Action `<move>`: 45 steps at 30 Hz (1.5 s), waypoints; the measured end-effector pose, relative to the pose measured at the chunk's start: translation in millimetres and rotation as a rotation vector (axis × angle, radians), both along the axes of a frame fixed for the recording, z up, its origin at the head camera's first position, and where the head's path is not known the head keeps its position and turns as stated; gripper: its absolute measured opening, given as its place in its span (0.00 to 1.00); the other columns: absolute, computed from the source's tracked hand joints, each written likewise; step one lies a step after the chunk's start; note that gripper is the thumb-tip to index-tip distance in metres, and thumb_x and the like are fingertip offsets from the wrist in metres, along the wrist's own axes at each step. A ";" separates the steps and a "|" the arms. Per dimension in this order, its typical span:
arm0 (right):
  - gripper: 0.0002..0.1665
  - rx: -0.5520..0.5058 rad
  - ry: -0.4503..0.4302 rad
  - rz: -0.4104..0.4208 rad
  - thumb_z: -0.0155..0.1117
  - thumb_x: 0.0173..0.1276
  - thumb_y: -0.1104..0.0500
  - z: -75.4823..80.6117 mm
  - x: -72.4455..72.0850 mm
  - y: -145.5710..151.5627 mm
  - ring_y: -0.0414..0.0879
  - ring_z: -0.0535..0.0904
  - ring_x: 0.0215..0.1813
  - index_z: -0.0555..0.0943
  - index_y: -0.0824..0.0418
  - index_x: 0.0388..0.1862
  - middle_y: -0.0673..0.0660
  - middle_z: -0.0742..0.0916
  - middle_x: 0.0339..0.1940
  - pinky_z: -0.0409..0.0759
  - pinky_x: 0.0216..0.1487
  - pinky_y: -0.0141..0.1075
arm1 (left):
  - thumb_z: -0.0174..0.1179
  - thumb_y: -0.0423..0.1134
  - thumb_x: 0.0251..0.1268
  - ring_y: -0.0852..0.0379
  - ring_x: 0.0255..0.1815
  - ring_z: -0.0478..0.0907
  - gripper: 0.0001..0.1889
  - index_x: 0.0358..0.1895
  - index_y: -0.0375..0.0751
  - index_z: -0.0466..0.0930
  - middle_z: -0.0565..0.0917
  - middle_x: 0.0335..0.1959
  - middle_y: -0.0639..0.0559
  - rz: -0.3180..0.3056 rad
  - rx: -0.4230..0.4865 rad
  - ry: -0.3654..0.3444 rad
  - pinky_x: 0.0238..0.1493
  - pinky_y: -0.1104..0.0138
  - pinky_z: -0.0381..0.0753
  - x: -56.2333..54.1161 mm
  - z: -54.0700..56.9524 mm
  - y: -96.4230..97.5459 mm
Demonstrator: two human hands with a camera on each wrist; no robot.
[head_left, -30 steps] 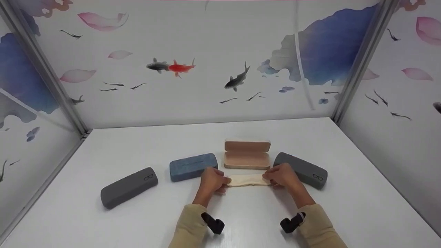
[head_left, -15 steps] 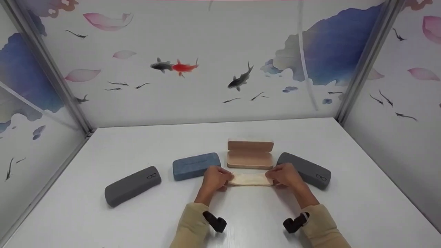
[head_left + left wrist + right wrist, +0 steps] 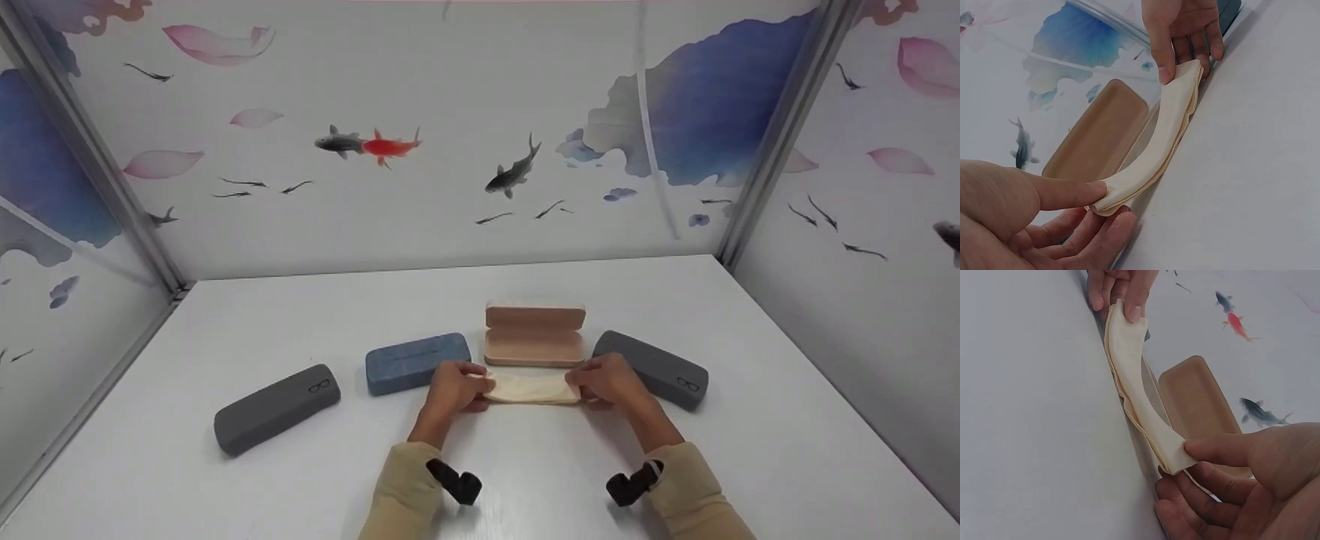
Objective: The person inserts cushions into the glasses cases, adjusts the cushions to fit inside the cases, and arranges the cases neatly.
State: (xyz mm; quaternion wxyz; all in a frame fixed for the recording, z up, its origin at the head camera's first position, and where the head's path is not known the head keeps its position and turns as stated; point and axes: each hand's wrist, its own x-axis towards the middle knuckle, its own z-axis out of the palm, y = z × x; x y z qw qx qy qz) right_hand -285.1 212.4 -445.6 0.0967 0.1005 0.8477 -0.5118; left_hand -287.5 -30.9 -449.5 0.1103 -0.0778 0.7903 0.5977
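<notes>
A cream folded cloth (image 3: 532,388) is stretched between both hands, just in front of an open glasses case (image 3: 534,346) with a tan lining. My left hand (image 3: 453,390) pinches its left end, thumb on top and fingers beneath. At the other end my right hand (image 3: 606,379) pinches it the same way. Several layers show along the near edge of the cloth (image 3: 1157,152) in the left wrist view, and its middle sags a little. In the right wrist view the case's raised lid (image 3: 1199,405) stands behind the cloth.
A blue glasses case (image 3: 417,363) lies closed just beyond my left hand. One grey case (image 3: 277,409) lies farther left; another grey case (image 3: 654,370) is beside my right hand. Printed walls enclose the white table (image 3: 300,315) at the back and sides.
The cloth's near edge, wavy a second ago, now looks straighter and smoother between the hands. Both hands keep their pinch on its ends. The head view has shifted slightly.
</notes>
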 end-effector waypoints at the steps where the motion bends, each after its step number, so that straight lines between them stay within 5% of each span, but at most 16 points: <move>1: 0.14 0.000 -0.001 -0.002 0.67 0.66 0.60 0.6 0.1 -0.6 0.42 0.79 0.32 0.87 0.68 0.46 0.52 0.85 0.28 0.82 0.31 0.34 | 0.66 0.30 0.62 0.61 0.25 0.80 0.12 0.48 0.31 0.81 0.83 0.28 0.49 0.001 0.007 0.001 0.30 0.69 0.85 -0.3 0.6 -0.8; 10: 0.15 0.048 0.085 -0.002 0.67 0.67 0.58 4.9 0.2 1.0 0.42 0.78 0.36 0.86 0.70 0.44 0.54 0.86 0.33 0.76 0.37 0.33 | 0.65 0.29 0.62 0.60 0.30 0.82 0.15 0.52 0.29 0.82 0.87 0.41 0.40 0.022 0.024 0.058 0.35 0.68 0.86 -4.3 4.8 -0.6; 16: 0.13 -0.031 0.092 -0.037 0.65 0.69 0.62 4.7 -4.5 1.1 0.41 0.79 0.35 0.85 0.70 0.46 0.53 0.85 0.33 0.81 0.37 0.33 | 0.64 0.28 0.62 0.60 0.31 0.81 0.13 0.50 0.31 0.84 0.86 0.44 0.39 0.058 -0.009 0.081 0.35 0.68 0.85 -9.0 8.2 2.6; 25: 0.16 -0.077 0.101 -0.033 0.64 0.71 0.62 8.8 -13.6 2.2 0.45 0.84 0.41 0.82 0.71 0.53 0.60 0.86 0.43 0.86 0.41 0.37 | 0.62 0.26 0.63 0.58 0.28 0.82 0.12 0.50 0.28 0.84 0.87 0.41 0.37 0.032 0.005 0.129 0.39 0.62 0.87 -16.6 18.5 2.6; 37: 0.22 -0.069 0.090 -0.029 0.54 0.73 0.65 20.5 -23.9 2.7 0.44 0.81 0.42 0.77 0.73 0.62 0.67 0.83 0.54 0.86 0.41 0.34 | 0.60 0.23 0.63 0.58 0.28 0.82 0.13 0.50 0.26 0.83 0.87 0.42 0.35 0.049 0.041 0.111 0.35 0.65 0.88 -30.2 25.1 5.9; 45: 0.20 -0.088 0.057 -0.104 0.59 0.73 0.63 27.8 -33.9 0.6 0.43 0.82 0.41 0.78 0.71 0.60 0.67 0.83 0.57 0.87 0.47 0.38 | 0.61 0.24 0.61 0.59 0.27 0.80 0.12 0.48 0.29 0.85 0.88 0.40 0.37 0.099 -0.046 0.136 0.30 0.69 0.84 -37.9 33.6 12.3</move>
